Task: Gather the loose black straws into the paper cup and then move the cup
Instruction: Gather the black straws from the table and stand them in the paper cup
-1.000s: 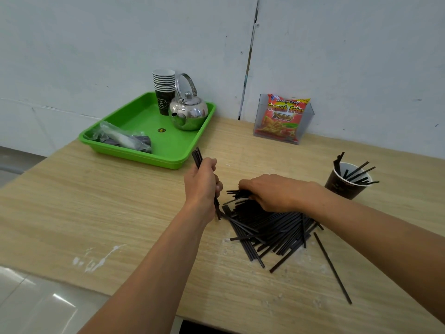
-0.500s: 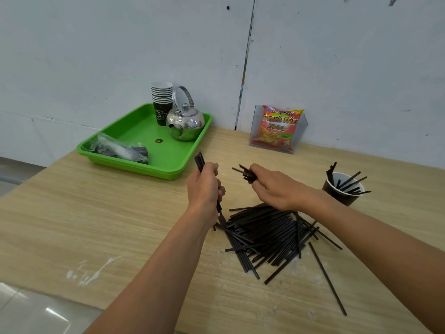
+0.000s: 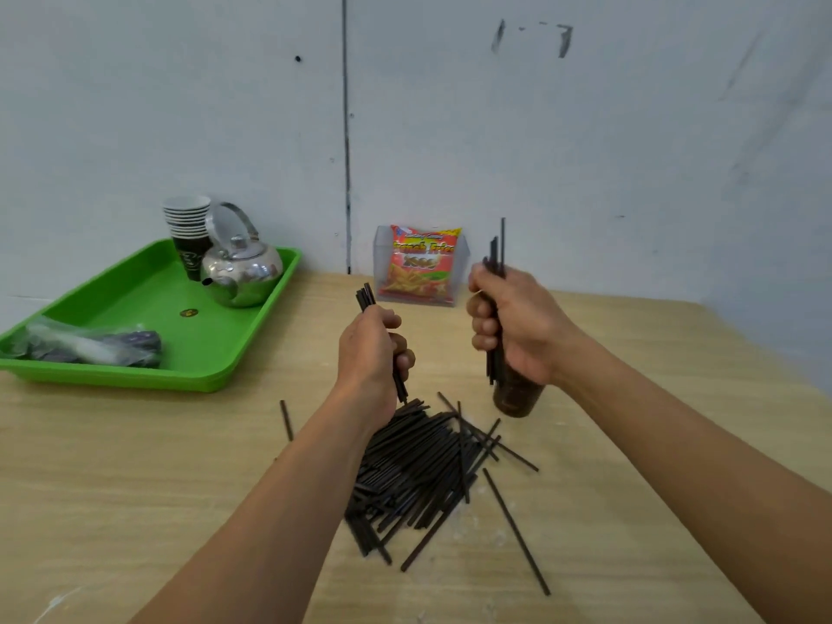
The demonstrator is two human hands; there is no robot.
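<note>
A pile of loose black straws (image 3: 418, 466) lies on the wooden table (image 3: 135, 466) in front of me. My left hand (image 3: 369, 349) grips a small bundle of straws (image 3: 365, 297) just above the pile's far end. My right hand (image 3: 522, 326) is raised and grips another bundle (image 3: 497, 249), held upright. The brown paper cup (image 3: 515, 400) shows only its lower part below my right hand; its rim is hidden. One stray straw (image 3: 286, 418) lies left of the pile and another (image 3: 515, 529) to its right.
A green tray (image 3: 135, 376) at the left holds a steel kettle (image 3: 243, 272), a stack of paper cups (image 3: 189, 222) and a plastic-wrapped packet (image 3: 85, 346). A snack bag in a clear holder (image 3: 421, 263) stands against the grey wall.
My right hand has lifted a bundle of straws off the pile and carried it up and to the right, over the cup. My left hand keeps its bundle. The camera has tilted upward.
</note>
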